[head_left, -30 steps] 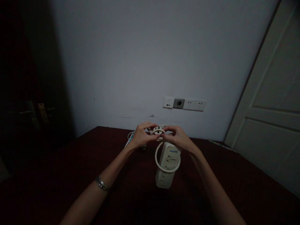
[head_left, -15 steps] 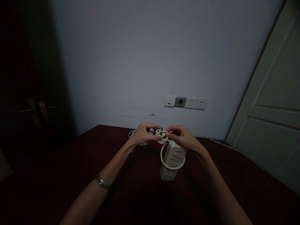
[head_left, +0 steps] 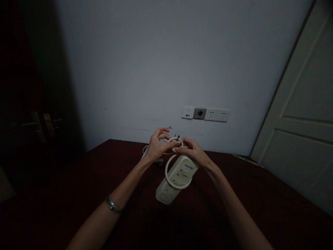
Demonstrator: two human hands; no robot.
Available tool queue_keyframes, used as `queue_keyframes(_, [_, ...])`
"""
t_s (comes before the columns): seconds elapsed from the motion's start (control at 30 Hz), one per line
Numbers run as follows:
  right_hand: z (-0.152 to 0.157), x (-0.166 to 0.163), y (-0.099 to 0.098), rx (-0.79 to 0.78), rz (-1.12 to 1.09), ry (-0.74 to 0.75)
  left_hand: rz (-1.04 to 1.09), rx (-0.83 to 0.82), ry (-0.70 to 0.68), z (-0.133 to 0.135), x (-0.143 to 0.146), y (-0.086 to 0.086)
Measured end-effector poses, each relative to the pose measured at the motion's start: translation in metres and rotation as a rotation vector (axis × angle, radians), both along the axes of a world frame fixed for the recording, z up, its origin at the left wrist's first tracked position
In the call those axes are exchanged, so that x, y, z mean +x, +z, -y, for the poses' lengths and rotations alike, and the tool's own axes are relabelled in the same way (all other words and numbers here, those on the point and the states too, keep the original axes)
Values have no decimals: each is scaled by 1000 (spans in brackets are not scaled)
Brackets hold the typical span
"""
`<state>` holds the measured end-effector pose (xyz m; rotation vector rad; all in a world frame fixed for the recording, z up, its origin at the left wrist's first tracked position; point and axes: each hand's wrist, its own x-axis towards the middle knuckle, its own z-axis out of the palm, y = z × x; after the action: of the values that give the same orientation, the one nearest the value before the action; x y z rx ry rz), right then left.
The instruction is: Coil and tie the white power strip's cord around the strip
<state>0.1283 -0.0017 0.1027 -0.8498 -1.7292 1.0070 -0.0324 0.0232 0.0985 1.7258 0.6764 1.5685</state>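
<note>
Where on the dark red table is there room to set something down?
The table looks mostly bare, though dim, left of the left forearm and between the right forearm and door. Crowded over its middle: left hand, right hand, cord, power strip, plug.

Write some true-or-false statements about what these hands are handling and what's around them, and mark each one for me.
1. The left hand and right hand both have fingers on the off-white power cord. True.
2. A loop of that cord hangs across the Philips power strip. True.
3. The power strip stands straight upright. False: it is tilted, its lower end toward the picture's left.
4. A metal wristband circles the right arm. False: the metal wristband is on the left arm.
5. The tabletop is white. False: the tabletop is dark reddish brown.
</note>
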Motion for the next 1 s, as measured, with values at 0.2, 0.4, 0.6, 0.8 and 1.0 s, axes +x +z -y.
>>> queue_keyframes(0.2, [-1,-1,6,-163,2,74,54,-40,-35,2,2,-3])
queue_keyframes(0.4, [10,1,14,-67,12,-3,59,-61,-58,5,2,-3])
queue_keyframes(0.6, [12,4,13,109,64,-25,76,-76,-62,10,4,0])
queue_keyframes(0.8, [13,1,13,219,108,-103,52,-43,-100,10,1,0])
queue_keyframes(1.0, [15,5,15,259,236,-143,-133,57,-162,6,-8,2])
